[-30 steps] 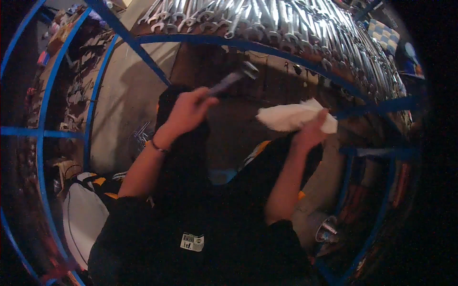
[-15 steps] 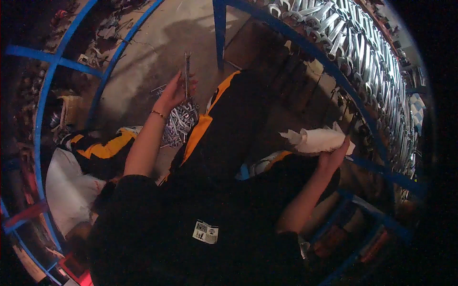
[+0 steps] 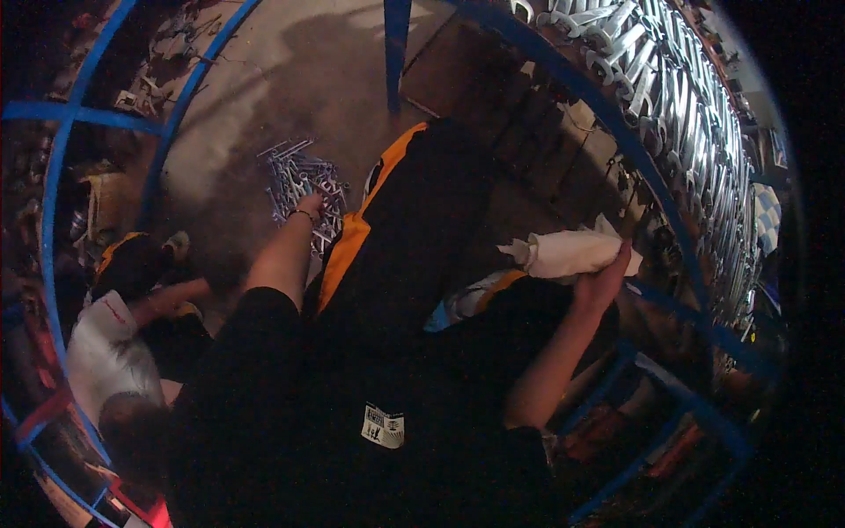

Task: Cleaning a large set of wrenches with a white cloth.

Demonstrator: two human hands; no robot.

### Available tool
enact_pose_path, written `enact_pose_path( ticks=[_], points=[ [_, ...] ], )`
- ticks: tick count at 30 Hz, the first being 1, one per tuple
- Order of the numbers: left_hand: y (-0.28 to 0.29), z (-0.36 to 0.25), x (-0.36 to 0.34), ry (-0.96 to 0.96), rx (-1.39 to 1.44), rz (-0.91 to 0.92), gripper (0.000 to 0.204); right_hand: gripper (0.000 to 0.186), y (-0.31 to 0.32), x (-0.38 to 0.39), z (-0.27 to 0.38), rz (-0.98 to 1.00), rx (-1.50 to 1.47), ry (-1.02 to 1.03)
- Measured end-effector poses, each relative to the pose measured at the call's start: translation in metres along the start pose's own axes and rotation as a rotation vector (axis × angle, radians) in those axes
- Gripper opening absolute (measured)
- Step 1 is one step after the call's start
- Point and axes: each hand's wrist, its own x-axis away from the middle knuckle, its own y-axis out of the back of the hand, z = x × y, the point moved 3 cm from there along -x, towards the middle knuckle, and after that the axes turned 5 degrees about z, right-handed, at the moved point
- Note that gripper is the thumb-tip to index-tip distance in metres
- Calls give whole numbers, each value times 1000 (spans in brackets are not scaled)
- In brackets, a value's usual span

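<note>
A heap of small shiny wrenches (image 3: 299, 172) lies on the floor ahead of me, left of my outstretched leg. My left hand (image 3: 310, 206) reaches down into the heap's near side and touches the wrenches; its fingers are hidden among them, so I cannot tell if one is held. To the right, my right hand (image 3: 607, 273) is closed around one end of a rolled white wrap (image 3: 568, 253) with ragged edges, either cloth or paper. It is held above my right leg. Whether anything is inside the wrap does not show.
Along the right, many large wrenches (image 3: 678, 114) are packed on a rack with a blue metal frame (image 3: 616, 123). Another blue frame (image 3: 66, 176) bounds the left side. A co-worker in a white shirt (image 3: 110, 352) sits close by at left. My black-and-orange trouser leg (image 3: 414, 220) stretches forward.
My left hand has gone from above the heap, where it had a long thin wrench upright, down into the wrenches. The co-worker's arm has come into sight. My right hand keeps its hold.
</note>
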Motion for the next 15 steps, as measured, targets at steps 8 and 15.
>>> enact_pose_path(
  ticks=[8,15],
  points=[
    [-17,28,42,-333,-1439,-141,23,53,-9,2,-2,-53,87,-21],
    [-56,-30,131,-1060,-569,102,56,51,116,-61,32,172,-127,350]
  ],
)
